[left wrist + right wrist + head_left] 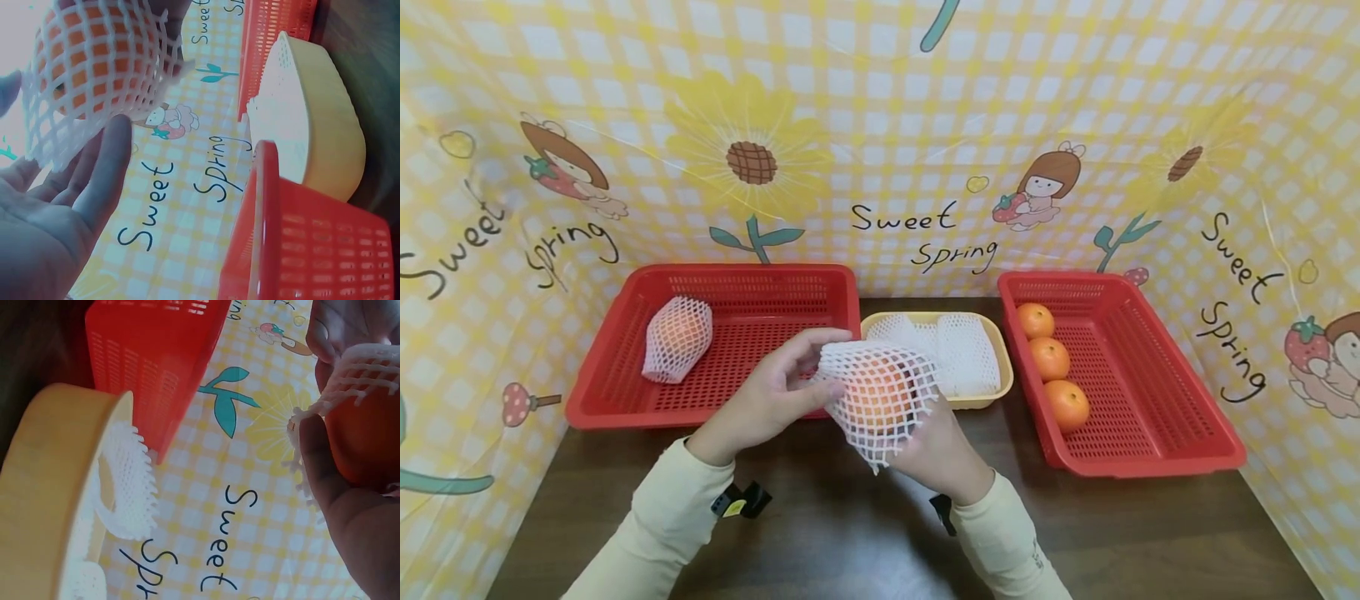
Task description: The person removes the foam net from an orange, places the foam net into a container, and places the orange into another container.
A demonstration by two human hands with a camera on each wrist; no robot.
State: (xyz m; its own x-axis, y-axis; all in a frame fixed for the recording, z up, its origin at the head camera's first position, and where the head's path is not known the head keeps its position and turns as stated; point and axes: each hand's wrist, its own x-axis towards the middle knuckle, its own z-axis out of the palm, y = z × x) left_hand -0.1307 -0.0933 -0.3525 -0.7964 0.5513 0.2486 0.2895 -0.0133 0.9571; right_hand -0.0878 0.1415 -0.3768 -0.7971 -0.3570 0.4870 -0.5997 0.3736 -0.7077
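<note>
An orange point(877, 398) sits inside a white foam net point(835, 358), held up in front of me between both hands. My left hand point(767, 396) holds the net's left end, thumb on the near side and fingers behind. In the left wrist view, the fingers of that hand point(56, 231) reach along the mesh below the fruit. My right hand point(943, 450) grips the orange from the right, partly hidden behind the net's loose edge. The right wrist view shows bare peel point(362, 444) beside the right thumb point(319, 456), with the net's edge bunched at its tip.
A netted orange point(681, 325) lies in the left red basket point(595, 375). Behind my hands, a yellow tray point(1006, 367) carries white foam nets point(967, 350). Three bare oranges point(1048, 360) line the left side of the right red basket point(1195, 417). A checked cloth hangs behind.
</note>
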